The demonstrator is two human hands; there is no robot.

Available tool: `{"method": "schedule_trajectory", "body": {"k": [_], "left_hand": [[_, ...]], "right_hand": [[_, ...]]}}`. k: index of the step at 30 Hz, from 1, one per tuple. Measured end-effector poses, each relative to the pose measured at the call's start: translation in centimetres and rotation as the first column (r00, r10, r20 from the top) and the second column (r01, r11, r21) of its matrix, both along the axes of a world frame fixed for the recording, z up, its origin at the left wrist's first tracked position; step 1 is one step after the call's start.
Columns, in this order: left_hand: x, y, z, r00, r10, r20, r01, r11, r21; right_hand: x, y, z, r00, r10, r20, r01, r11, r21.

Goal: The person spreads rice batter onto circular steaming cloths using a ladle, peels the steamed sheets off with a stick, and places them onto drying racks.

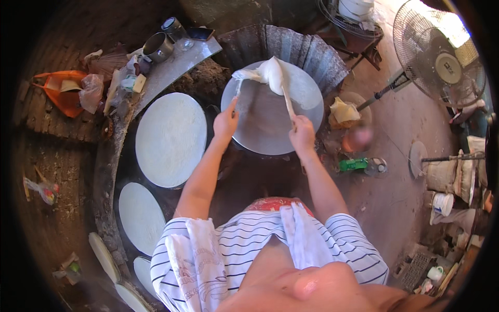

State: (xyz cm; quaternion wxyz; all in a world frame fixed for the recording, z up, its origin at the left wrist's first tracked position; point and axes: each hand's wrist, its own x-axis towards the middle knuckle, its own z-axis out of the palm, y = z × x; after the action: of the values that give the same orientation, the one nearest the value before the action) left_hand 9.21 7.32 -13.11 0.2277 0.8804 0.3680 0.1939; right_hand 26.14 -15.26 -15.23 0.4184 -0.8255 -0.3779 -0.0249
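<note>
A large round griddle (pixel 260 130) lies in front of me. At its far side a soft white mass of dough (pixel 274 73) is gathered, stretching left in a thinner strand. My left hand (pixel 225 124) is closed around a short-handled tool (pixel 237 92), whose pale far end touches the strand of dough. A wooden stick (pixel 287 101) is gripped in my right hand (pixel 301 134); its far end meets the right side of the dough and is partly covered by it. A thin whitish film (pixel 304 92) coats the griddle's right part.
A round plate covered in white (pixel 171 140) lies left of the griddle, with another (pixel 141 218) nearer me. Behind the griddle stands a corrugated metal screen (pixel 291 44). To the right are a standing fan (pixel 442 65) and a green bottle (pixel 353 165); a metal mug (pixel 158 48) sits on the left ledge.
</note>
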Motion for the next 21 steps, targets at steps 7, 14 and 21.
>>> {"method": "schedule_trajectory", "body": {"k": [7,14,21], "left_hand": [[-0.6,-6.1,1.7,0.975,0.206,-0.087,-0.218,0.963,-0.162],[-2.5,-15.7,1.5,0.881,0.464,0.092,-0.423,0.86,-0.287],[-1.0,-21.7,4.6,0.823,0.564,0.07,-0.475,0.75,-0.461]], "right_hand": [[7.5,-2.9,-0.8,0.983,0.173,0.06,-0.173,0.985,-0.012],[9.8,-0.9,-0.8,0.852,0.523,-0.023,-0.522,0.846,-0.113],[21.3,-3.6,0.0,0.889,0.452,0.075,-0.456,0.889,0.042]]}}
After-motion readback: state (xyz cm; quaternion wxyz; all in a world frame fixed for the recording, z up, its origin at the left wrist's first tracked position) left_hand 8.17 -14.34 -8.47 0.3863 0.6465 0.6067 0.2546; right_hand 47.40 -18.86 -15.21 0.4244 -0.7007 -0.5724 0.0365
